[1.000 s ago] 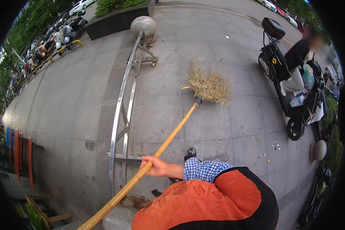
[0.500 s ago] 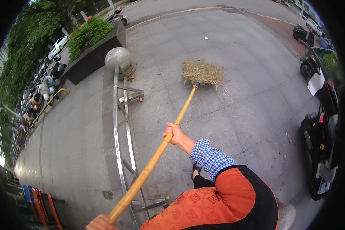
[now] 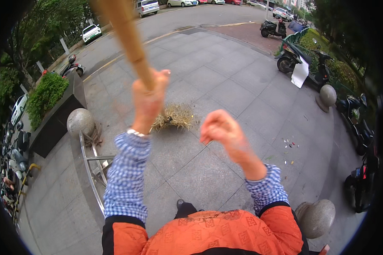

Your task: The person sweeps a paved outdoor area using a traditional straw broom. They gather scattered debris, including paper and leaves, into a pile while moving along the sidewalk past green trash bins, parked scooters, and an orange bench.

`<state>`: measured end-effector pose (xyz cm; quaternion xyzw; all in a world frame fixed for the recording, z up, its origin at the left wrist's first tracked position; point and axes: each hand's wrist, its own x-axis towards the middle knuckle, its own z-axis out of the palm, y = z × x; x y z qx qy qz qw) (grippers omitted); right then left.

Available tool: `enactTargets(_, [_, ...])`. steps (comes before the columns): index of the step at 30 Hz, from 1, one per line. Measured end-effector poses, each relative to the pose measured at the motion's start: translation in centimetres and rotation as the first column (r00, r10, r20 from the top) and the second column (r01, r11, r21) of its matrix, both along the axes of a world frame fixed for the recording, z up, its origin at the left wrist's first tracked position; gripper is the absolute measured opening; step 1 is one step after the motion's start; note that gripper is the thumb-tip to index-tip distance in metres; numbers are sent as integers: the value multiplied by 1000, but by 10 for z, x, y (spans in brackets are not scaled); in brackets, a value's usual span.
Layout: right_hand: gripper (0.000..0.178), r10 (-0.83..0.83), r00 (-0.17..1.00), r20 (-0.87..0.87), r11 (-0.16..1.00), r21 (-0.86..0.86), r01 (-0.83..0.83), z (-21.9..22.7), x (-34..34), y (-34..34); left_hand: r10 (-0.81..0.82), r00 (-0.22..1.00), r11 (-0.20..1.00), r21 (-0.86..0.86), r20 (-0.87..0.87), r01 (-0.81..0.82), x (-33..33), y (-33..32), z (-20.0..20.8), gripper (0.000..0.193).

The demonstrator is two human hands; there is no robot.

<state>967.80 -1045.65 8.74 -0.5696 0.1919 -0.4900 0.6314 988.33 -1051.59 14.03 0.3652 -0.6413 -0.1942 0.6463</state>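
Observation:
A straw broom rests its bushy head on the grey paving, straight ahead of me. Its bamboo handle rises toward the camera and blurs at the top left. My left hand is raised and wrapped round this handle, hiding part of it. To the right, my right hand is off the handle in mid-air, fingers loosely curled and somewhat blurred, with nothing visible in it. Both forearms wear blue-and-white checked sleeves.
A metal frame stands at left beside a stone ball and a planter. More stone balls and parked scooters are at right. Small litter lies on the paving. Cars stand along the road beyond.
The view has swung right. My right hand has come off the handle. My left hand has risen from the lower edge, still gripping, and the handle now stands much steeper.

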Motion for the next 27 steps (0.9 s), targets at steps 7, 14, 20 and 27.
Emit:
enactTargets(7, [29, -458, 828, 323, 656, -506, 560, 50, -108, 17, -392, 781, 920, 208, 487, 332, -136, -69, -200, 15])
enactTargets(14, [21, -812, 567, 141, 514, -289, 808, -84, -47, 26, -299, 562, 954, 232, 771, 189, -57, -158, -365, 22])
enactTargets(20, [29, -875, 227, 428, 266, 33, 963, -32, -95, 152, -234, 544, 960, 103, 806, 261, -62, -157, -358, 24])
enactTargets(27, [30, -844, -213, 493, -253, -15, 967, 34, -25, 377, -677, 403, 625, 192, 616, 756, -176, -39, -298, 23])
